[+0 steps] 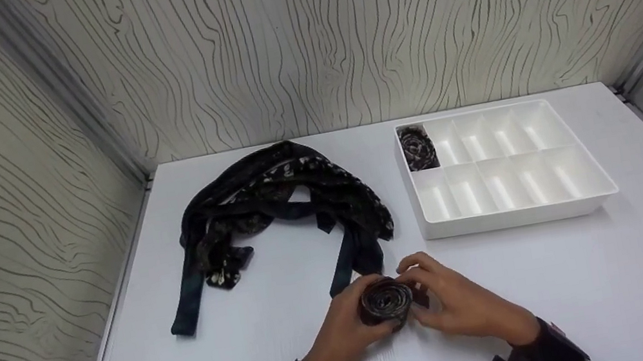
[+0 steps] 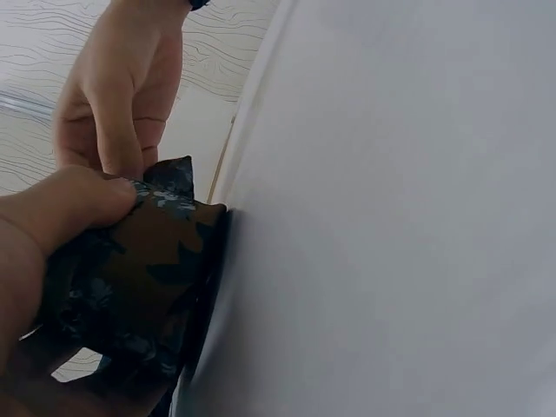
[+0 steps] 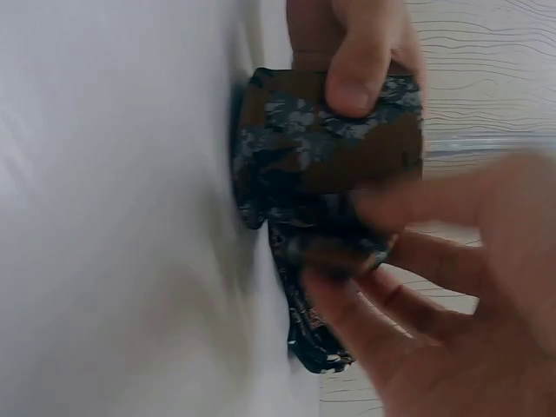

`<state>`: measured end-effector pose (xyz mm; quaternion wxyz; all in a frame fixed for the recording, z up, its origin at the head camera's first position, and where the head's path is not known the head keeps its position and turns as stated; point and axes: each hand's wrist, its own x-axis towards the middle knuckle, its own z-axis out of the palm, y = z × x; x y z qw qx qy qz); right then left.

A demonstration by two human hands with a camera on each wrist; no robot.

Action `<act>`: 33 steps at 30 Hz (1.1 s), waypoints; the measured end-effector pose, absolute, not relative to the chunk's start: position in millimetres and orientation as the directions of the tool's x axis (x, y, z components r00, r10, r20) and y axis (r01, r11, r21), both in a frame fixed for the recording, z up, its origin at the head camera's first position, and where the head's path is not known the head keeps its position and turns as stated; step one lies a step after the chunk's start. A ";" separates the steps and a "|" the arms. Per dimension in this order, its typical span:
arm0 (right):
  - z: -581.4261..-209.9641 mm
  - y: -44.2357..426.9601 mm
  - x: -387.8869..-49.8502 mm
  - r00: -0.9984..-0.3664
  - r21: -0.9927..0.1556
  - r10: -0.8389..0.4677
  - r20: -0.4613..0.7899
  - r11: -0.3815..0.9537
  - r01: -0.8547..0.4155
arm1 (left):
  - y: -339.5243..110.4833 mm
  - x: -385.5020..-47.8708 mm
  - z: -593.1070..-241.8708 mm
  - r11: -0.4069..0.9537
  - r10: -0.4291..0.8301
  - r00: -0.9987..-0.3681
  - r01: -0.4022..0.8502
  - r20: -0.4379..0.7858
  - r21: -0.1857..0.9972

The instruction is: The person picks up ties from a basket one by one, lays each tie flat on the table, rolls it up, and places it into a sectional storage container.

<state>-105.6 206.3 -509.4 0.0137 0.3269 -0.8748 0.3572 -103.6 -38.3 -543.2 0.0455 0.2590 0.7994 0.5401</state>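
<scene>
A dark patterned cloth strip wound into a tight roll (image 1: 386,300) stands on its edge on the white table. My left hand (image 1: 342,334) grips it from the left, its thumb (image 2: 95,198) pressing the outer layer. Brown, dark and pale floral patches show on the roll's side (image 3: 321,143) in the right wrist view. At the roll's right side, my right hand (image 1: 463,304) pinches the short loose end (image 2: 174,176) between thumb and fingers. Motion blurs those fingers in the right wrist view.
Behind the hands lies a loose heap of dark floral cloth strips (image 1: 275,178) with teal ends. To the right stands a white divided tray (image 1: 517,217); its back-left compartment holds another rolled cloth (image 1: 419,149). Wood-grain panels (image 1: 299,47) enclose the table's back and sides.
</scene>
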 end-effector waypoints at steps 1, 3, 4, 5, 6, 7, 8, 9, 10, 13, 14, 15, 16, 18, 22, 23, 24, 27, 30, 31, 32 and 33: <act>-509.4 206.2 -104.7 -0.780 -0.614 -0.575 0.249 0.529 -0.586 | -38.4 -103.2 -543.4 0.291 0.462 -0.859 0.380 0.219 0.878; -509.7 205.4 -103.3 -0.779 -0.594 -0.577 0.245 0.545 -0.592 | -38.4 -102.9 -543.5 0.307 0.465 -0.855 0.400 0.231 0.864; -510.0 204.3 -103.4 -0.783 -0.586 -0.571 0.248 0.555 -0.591 | -38.8 -103.0 -543.1 0.314 0.469 -0.853 0.405 0.231 0.859; -510.6 203.0 -103.7 -0.790 -0.586 -0.560 0.250 0.563 -0.584 | -39.2 -103.3 -542.7 0.317 0.474 -0.852 0.402 0.223 0.859; -511.5 201.8 -103.8 -0.800 -0.590 -0.548 0.246 0.570 -0.572 | -39.6 -103.7 -542.2 0.318 0.481 -0.852 0.390 0.207 0.864; -512.3 200.7 -103.8 -0.809 -0.603 -0.539 0.236 0.571 -0.557 | -40.2 -103.9 -541.8 0.318 0.488 -0.852 0.376 0.190 0.870; -513.0 199.7 -103.8 -0.814 -0.618 -0.534 0.228 0.567 -0.545 | -41.0 -104.4 -541.4 0.318 0.494 -0.852 0.360 0.171 0.877; -514.0 198.7 -103.8 -0.815 -0.628 -0.534 0.225 0.560 -0.541 | -42.0 -104.8 -541.0 0.315 0.500 -0.854 0.336 0.146 0.888; -514.4 197.8 -103.4 -0.814 -0.632 -0.537 0.222 0.556 -0.540 | -43.2 -105.2 -540.5 0.312 0.503 -0.855 0.316 0.126 0.896; -515.9 194.6 -102.3 -0.793 -0.611 -0.557 0.245 0.547 -0.573 | -46.9 -106.7 -539.1 0.322 0.514 -0.852 0.302 0.102 0.897; -516.2 193.3 -101.7 -0.783 -0.588 -0.563 0.263 0.550 -0.593 | -48.1 -107.0 -538.8 0.327 0.516 -0.850 0.308 0.104 0.893; -516.4 191.9 -101.0 -0.775 -0.568 -0.568 0.278 0.553 -0.609 | -49.1 -107.2 -538.6 0.329 0.518 -0.849 0.311 0.105 0.892; -516.6 190.5 -100.2 -0.773 -0.557 -0.569 0.281 0.559 -0.614 | -49.8 -107.3 -538.5 0.333 0.519 -0.848 0.318 0.110 0.888; -518.0 187.9 -98.9 -0.776 -0.546 -0.563 0.285 0.570 -0.614 | -50.9 -107.2 -538.3 0.332 0.514 -0.852 0.302 0.097 0.894; -521.1 183.6 -97.2 -0.801 -0.564 -0.538 0.262 0.588 -0.580 | -51.2 -106.7 -537.1 0.332 0.492 -0.870 0.210 0.022 0.920; -521.9 182.9 -96.8 -0.805 -0.563 -0.533 0.262 0.593 -0.576 | -51.0 -106.7 -536.3 0.327 0.493 -0.870 0.195 0.009 0.925; -522.7 182.3 -96.5 -0.807 -0.564 -0.529 0.263 0.594 -0.573 | -51.1 -107.0 -535.6 0.327 0.496 -0.868 0.186 -0.001 0.926; -524.6 181.5 -95.0 -0.811 -0.565 -0.510 0.286 0.594 -0.573 | -51.9 -108.4 -533.6 0.305 0.514 -0.858 0.160 -0.021 0.939; -524.7 181.7 -93.8 -0.827 -0.569 -0.469 0.311 0.605 -0.557 | -54.3 -111.2 -530.6 0.256 0.520 -0.854 0.128 -0.024 0.958; -523.8 181.9 -93.9 -0.834 -0.577 -0.451 0.317 0.606 -0.547 | -55.0 -112.7 -529.5 0.236 0.517 -0.856 0.125 -0.016 0.964; -522.1 182.1 -94.0 -0.844 -0.584 -0.432 0.317 0.613 -0.533 | -55.8 -114.4 -528.0 0.209 0.513 -0.858 0.118 -0.006 0.971; -519.7 182.6 -94.4 -0.854 -0.591 -0.411 0.319 0.619 -0.518 | -56.7 -116.5 -526.7 0.188 0.504 -0.864 0.113 0.003 0.976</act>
